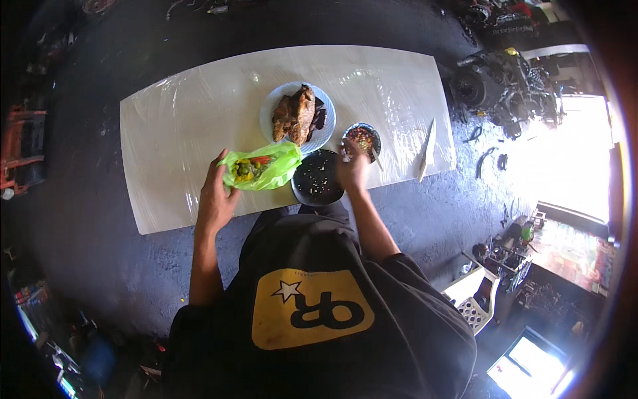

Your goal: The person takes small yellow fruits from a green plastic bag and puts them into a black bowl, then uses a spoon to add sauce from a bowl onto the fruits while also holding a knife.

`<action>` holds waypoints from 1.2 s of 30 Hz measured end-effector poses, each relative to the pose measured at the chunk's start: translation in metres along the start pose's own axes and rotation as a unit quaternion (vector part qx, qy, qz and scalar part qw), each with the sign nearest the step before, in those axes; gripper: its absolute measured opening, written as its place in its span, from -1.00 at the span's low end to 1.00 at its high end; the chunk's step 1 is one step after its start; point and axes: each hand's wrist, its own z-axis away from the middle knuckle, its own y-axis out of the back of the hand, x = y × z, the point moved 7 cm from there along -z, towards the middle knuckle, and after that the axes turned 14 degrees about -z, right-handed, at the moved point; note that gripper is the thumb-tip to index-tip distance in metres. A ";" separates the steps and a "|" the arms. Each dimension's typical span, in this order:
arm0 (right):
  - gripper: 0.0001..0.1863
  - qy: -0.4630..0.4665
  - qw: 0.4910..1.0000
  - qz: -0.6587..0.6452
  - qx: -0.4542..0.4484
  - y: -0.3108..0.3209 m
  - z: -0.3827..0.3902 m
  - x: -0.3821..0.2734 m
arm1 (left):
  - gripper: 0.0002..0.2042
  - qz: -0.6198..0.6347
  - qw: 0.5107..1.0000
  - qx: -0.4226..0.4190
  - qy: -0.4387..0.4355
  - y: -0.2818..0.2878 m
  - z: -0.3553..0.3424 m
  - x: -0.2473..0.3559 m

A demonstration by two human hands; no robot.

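My left hand [216,196] grips the edge of a light green plastic bag [282,166]. The bag gapes and shows small green and yellow fruits and red chilies [247,167]. Just past the bag, a pale blue plate [269,106] holds browned cooked meat [302,113] and dark reddish pieces. My right hand [353,166] is at the near left rim of a small bowl [373,130] of chopped red and pale bits in dark liquid. Its fingers are bunched together, and what they pinch is too small to make out. A black plate [316,179] with scattered white bits lies between my hands.
A spoon handle [379,161] sticks out from the small bowl. Farther right on the plastic-covered table [199,120] rests a knife with a pale blade [428,151]. Engine-like machinery [508,90] stands on the dark floor to the right, and a cream plastic chair [475,296] is behind me.
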 end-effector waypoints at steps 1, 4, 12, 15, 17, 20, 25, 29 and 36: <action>-0.66 -0.011 0.997 0.049 0.051 0.029 -0.008 0.030 | -0.26 -0.015 1.000 0.014 0.003 0.004 0.004 -0.003; -0.44 -0.072 0.946 0.310 0.067 0.091 -0.016 0.165 | -0.26 -0.036 0.999 0.007 0.017 -0.006 0.003 -0.008; -0.79 -0.053 0.980 0.190 0.022 0.112 -0.037 0.169 | -0.25 0.020 0.995 -0.003 0.094 -0.024 0.013 -0.011; -0.83 -0.041 0.978 0.199 -0.040 0.118 -0.041 0.122 | -0.27 0.190 0.975 0.025 0.115 -0.039 0.024 -0.016; -0.83 -0.014 0.979 0.194 -0.051 0.123 -0.040 0.126 | -0.29 0.190 0.972 0.022 0.133 -0.033 0.026 -0.004; -0.81 0.004 0.975 0.204 -0.089 0.115 -0.043 0.153 | -0.34 0.202 0.963 0.069 0.162 -0.029 0.032 0.024; -0.81 0.021 0.988 0.135 -0.065 0.115 -0.054 0.179 | -0.39 0.216 0.951 0.157 0.154 -0.020 0.057 0.034; -0.81 0.033 0.984 0.162 -0.063 0.127 -0.061 0.181 | -0.49 0.184 0.950 0.166 0.190 -0.037 0.084 0.020; -0.78 -0.079 0.990 0.043 -0.107 0.099 -0.063 0.233 | -0.48 0.170 0.950 0.165 0.205 -0.070 0.092 0.024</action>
